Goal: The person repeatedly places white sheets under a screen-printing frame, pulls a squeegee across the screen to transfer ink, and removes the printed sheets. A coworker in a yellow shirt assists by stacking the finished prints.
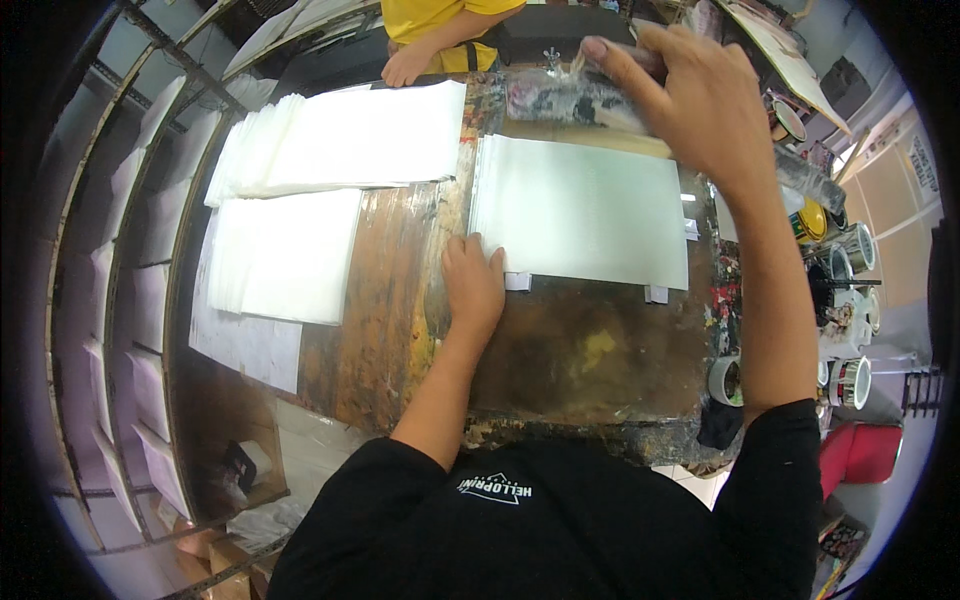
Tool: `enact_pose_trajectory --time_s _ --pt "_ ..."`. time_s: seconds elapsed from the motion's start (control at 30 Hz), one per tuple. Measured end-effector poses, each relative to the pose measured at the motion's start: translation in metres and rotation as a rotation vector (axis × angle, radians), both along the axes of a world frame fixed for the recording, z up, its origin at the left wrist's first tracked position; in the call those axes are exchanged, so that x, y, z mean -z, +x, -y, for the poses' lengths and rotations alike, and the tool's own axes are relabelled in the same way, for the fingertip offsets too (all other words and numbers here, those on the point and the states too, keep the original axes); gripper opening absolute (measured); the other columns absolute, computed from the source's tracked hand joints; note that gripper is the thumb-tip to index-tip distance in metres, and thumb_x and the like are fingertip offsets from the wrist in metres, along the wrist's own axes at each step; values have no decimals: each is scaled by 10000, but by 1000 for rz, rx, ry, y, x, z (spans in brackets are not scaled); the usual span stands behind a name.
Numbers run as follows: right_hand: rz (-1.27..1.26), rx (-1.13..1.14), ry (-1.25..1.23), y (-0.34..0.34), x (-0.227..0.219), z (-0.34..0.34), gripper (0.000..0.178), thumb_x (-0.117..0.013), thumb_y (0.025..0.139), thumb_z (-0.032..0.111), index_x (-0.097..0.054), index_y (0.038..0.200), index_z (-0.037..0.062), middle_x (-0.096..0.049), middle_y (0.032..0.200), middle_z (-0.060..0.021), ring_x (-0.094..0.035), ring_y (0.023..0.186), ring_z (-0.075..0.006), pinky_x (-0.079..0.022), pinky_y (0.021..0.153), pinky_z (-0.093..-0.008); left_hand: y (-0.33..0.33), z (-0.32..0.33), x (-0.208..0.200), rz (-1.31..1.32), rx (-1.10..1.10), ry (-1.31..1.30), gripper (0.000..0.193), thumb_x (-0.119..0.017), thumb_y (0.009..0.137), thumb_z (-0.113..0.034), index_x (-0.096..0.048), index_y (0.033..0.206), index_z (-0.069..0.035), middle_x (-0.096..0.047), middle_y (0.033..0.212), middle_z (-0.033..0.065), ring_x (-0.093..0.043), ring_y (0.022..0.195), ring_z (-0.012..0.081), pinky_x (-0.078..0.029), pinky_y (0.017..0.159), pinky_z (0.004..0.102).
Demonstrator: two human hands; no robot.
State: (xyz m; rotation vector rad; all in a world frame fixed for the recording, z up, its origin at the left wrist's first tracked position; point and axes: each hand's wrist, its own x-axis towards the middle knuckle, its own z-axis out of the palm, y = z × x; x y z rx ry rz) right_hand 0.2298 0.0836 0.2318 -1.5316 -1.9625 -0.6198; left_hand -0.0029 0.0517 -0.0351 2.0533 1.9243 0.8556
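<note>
A pale white sheet (pixel 585 210) lies on the brown, stained table in front of me, with layered edges showing at its left side. At its near left corner rests my left hand (pixel 474 285), fingers slightly apart against the edge. Small white tabs (pixel 518 282) sit along the sheet's near edge. Raised high at the far right, my right hand (pixel 700 100) is closed around the upper edge of a plastic-wrapped bar (pixel 570 103) with black smears. The bar stands beyond the sheet; the fingers partly hide its right end.
To the left lie a far stack of white sheets (pixel 350 135) and a nearer stack (pixel 290 255). A person in yellow (pixel 440 30) stands across the table. Shelving racks (pixel 150 300) rise at the left; paint cans (pixel 850 382) crowd the right side.
</note>
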Motion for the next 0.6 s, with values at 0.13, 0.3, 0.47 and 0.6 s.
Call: enact_pose_trajectory --time_s 0.13,0.3,0.47,0.6 --pt "-98 47 -145 -1 -29 -8 709 -556 953 658 -678 723 -1 -647 695 -198 -646 686 -375 -494 699 -469 6 -3 9 29 -15 61 280 -704 932 -151 -625 1155 -1 -588 1106 194 -565 1044 399 -446 918 505" --pt "-129 25 -184 0 -34 -6 715 -558 955 628 -658 662 -17 -636 650 -213 -656 685 -381 -492 686 -477 -1 -8 10 -35 33 208 109 -676 948 -123 -643 978 -23 -611 987 167 -588 942 390 -455 849 509" --pt "-100 8 -153 -1 -26 -3 728 -546 957 644 -682 697 -22 -653 667 -219 -670 703 -382 -503 709 -474 7 -10 -25 157 66 265 151 -669 951 -127 -642 854 -14 -625 868 177 -612 835 389 -471 742 494" --pt "-68 25 -158 5 -33 -13 737 -525 964 649 -703 730 -27 -673 698 -235 -687 735 -398 -513 738 -487 16 -56 -59 482 69 240 198 -689 922 -156 -697 826 17 -689 800 208 -666 748 384 -516 713 464"
